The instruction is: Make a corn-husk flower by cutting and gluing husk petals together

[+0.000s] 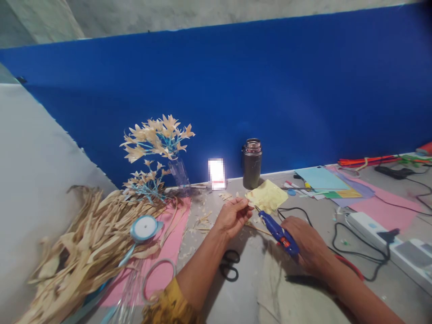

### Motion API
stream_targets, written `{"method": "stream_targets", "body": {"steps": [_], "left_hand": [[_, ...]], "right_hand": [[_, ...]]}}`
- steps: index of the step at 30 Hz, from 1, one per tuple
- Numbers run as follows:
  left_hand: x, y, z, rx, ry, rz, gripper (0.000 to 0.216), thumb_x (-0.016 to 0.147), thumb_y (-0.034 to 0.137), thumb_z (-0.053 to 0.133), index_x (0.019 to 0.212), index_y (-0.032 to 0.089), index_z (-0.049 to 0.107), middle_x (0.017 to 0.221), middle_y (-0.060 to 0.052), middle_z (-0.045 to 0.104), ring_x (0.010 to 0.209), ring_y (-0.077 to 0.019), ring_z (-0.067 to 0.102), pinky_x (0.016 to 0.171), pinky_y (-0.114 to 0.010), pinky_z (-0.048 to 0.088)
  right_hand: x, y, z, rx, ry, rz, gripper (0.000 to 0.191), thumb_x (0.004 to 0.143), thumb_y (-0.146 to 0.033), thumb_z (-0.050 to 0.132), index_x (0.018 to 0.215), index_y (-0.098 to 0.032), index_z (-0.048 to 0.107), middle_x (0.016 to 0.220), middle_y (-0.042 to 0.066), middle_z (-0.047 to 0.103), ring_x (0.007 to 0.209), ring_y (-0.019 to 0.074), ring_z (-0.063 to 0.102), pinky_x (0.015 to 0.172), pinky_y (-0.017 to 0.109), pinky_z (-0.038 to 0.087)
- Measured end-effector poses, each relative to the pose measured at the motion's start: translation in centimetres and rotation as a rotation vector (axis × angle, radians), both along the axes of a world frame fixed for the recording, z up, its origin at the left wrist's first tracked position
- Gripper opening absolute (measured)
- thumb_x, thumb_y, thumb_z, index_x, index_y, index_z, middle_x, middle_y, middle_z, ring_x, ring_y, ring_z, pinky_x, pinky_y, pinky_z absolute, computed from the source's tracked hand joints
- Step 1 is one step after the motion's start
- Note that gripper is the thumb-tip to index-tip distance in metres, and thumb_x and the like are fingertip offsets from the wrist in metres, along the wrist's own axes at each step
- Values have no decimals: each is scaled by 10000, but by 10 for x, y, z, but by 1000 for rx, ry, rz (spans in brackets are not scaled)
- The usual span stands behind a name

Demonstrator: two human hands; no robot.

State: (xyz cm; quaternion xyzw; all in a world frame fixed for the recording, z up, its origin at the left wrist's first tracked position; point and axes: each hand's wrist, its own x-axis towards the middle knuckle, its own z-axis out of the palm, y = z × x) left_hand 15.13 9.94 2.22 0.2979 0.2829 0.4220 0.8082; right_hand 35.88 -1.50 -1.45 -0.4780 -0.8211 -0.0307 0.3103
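Observation:
My right hand is wrapped round a blue glue gun, whose nozzle points up and left. The nozzle tip is close to the fingertips of my left hand. That hand is closed in a pinch, with a small pale piece at the fingertips, too small to name surely. Just behind the nozzle lies a yellow paper square bearing pale shavings or petals. Black-handled scissors rest on the table below my left forearm.
Dried husk strips, a tape roll and pink paper lie left. Pale flowers stand in a clear bottle. A dark flask stands by the blue partition. Right are a power strip and black cables.

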Motion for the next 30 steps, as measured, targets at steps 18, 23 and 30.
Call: {"method": "stream_targets", "body": {"steps": [18, 23, 30], "left_hand": [[-5, 5, -1, 10, -21, 21, 207, 694, 162, 877, 697, 95, 681, 652, -45, 678, 600, -91, 622, 579, -179, 507], [-5, 4, -1, 25, 4, 10, 217, 683, 176, 883, 706, 85, 688, 657, -55, 677, 595, -93, 622, 583, -182, 508], [-13, 6, 4, 70, 55, 33, 268, 654, 231, 903, 710, 101, 676, 653, -33, 643, 599, -93, 598, 557, -190, 468]], "right_hand": [[0, -3, 1, 12, 22, -24, 80, 933, -240, 487, 922, -215, 562, 832, 92, 638, 763, 245, 573, 704, 368, 432], [-4, 1, 5, 6, -15, -12, 76, 929, -230, 493, 898, -210, 560, 826, 94, 641, 761, 246, 563, 708, 368, 417], [17, 12, -9, -71, -159, -238, 64, 885, -193, 538, 886, -196, 601, 844, 90, 632, 775, 249, 559, 705, 343, 402]]}}
